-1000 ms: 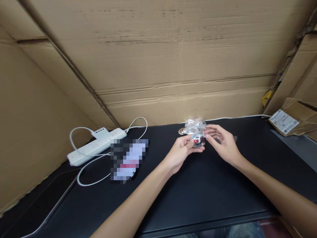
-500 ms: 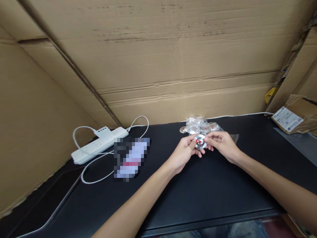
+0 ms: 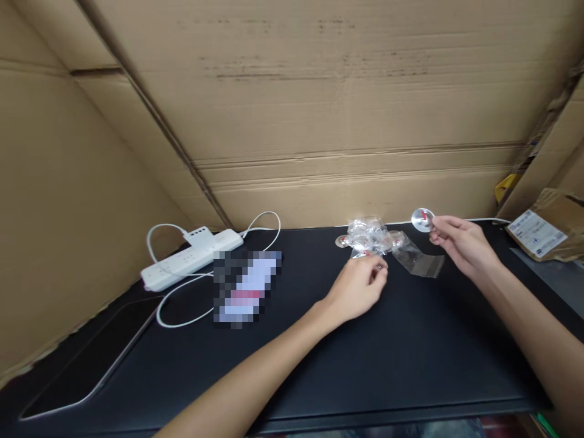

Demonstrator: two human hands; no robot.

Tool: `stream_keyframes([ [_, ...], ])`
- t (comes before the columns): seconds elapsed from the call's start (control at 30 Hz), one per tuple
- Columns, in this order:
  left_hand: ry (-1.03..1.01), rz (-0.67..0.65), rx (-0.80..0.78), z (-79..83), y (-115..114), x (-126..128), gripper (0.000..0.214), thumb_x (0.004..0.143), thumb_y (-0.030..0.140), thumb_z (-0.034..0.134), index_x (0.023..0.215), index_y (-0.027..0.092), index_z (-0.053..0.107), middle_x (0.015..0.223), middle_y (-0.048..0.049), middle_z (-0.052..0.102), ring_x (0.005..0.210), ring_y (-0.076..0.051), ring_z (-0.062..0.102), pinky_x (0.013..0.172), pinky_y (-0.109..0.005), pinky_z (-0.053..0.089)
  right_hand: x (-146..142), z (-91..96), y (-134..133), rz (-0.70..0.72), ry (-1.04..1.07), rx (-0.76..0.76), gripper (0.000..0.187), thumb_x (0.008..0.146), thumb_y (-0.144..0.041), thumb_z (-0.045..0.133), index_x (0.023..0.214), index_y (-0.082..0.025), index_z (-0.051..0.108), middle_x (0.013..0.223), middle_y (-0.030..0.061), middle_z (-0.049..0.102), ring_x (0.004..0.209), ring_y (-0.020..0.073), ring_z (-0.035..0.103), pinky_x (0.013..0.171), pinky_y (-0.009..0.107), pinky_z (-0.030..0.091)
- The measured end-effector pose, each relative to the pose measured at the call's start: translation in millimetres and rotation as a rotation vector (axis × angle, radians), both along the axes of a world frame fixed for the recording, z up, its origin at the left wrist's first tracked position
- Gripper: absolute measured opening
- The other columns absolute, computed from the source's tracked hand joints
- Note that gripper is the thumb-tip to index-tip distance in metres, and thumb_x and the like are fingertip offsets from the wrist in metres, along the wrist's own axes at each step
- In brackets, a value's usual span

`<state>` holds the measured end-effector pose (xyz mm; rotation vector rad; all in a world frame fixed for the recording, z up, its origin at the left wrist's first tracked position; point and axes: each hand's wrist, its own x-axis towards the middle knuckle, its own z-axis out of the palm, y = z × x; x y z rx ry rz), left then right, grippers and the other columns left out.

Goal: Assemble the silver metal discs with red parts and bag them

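In my right hand (image 3: 463,243) is a thin, round silver disc (image 3: 422,220) with a red mark, pinched at its edge and raised above the table. My left hand (image 3: 358,286) rests lower, its fingers curled in a pinch; a tiny shiny spot shows at the fingertips, too small to name. Just beyond those fingers lies a pile of clear plastic wrappers (image 3: 366,230), some with red-marked round pieces inside. One flat clear sleeve (image 3: 422,263) sticks out to the right. Another round piece with a red mark (image 3: 342,241) lies at the pile's left edge.
A white power strip (image 3: 194,260) with looped white cables stands at the left, beside a pixelated object (image 3: 249,289). A dark flat panel (image 3: 91,359) lies at the front left. Cardboard walls (image 3: 319,109) enclose the black table (image 3: 410,359). A labelled brown package (image 3: 538,234) sits at right.
The hands have parted. My right hand has carried the silver disc up and to the right; my left hand has let go of it and turned palm down by the wrappers. The view shifted slightly.
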<state>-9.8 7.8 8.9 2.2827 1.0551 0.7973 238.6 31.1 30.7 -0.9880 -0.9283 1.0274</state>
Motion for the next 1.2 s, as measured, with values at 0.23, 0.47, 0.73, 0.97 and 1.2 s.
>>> stream_keyframes([
  [0.23,0.316,-0.039,0.53,4.4,0,59,0.024,0.094,0.033,0.052,0.096,0.013,0.064,0.091,-0.0095,0.064,0.096,-0.026,0.059,0.087,-0.039,0.05,16,-5.9,8,-0.053,-0.022,-0.047,0.03,0.054,-0.031,0.093,0.072,-0.014,0.075,0.062,0.0031,0.064,0.061,0.0117,0.056,0.053,0.022,0.047],
  [0.47,0.306,0.02,0.303,-1.3,10,99,0.034,0.096,0.029,0.041,0.094,0.01,0.069,0.086,-0.0149,0.069,0.085,-0.028,0.066,0.079,-0.043,0.051,12,-6.9,8,-0.045,-0.036,-0.049,0.026,0.058,-0.029,0.09,0.073,-0.013,0.075,0.063,0.0033,0.065,0.059,0.0106,0.057,0.054,0.023,0.047],
  [0.73,0.365,0.005,0.099,0.8,7,89,0.017,0.082,0.022,0.057,0.079,0.012,0.07,0.075,-0.0159,0.067,0.076,-0.033,0.067,0.072,-0.044,0.05,8,-6.2,6,-0.015,-0.106,-0.034,0.026,0.061,-0.034,0.087,0.073,-0.015,0.074,0.063,0.0026,0.062,0.058,0.0124,0.055,0.053,0.027,0.047],
  [0.97,0.308,0.118,0.149,23.0,-2,30,0.017,0.084,0.02,0.052,0.075,0.017,0.066,0.067,-0.009,0.061,0.061,-0.024,0.061,0.06,-0.034,0.042,-12,1.2,-8,0.146,-0.028,-0.052,0.024,0.064,-0.032,0.087,0.075,-0.015,0.074,0.072,0.0037,0.065,0.061,0.0109,0.054,0.055,0.026,0.045],
  [1.2,0.347,0.432,0.109,20.1,0,-9,0.019,0.083,0.029,0.056,0.067,0.019,0.062,0.061,-0.006,0.059,0.059,-0.023,0.059,0.057,-0.032,0.036,-55,-4.7,-30,0.462,0.001,-0.14,0.018,0.074,-0.031,0.082,0.076,-0.016,0.073,0.069,0.0016,0.063,0.059,0.0098,0.054,0.054,0.025,0.043],
])
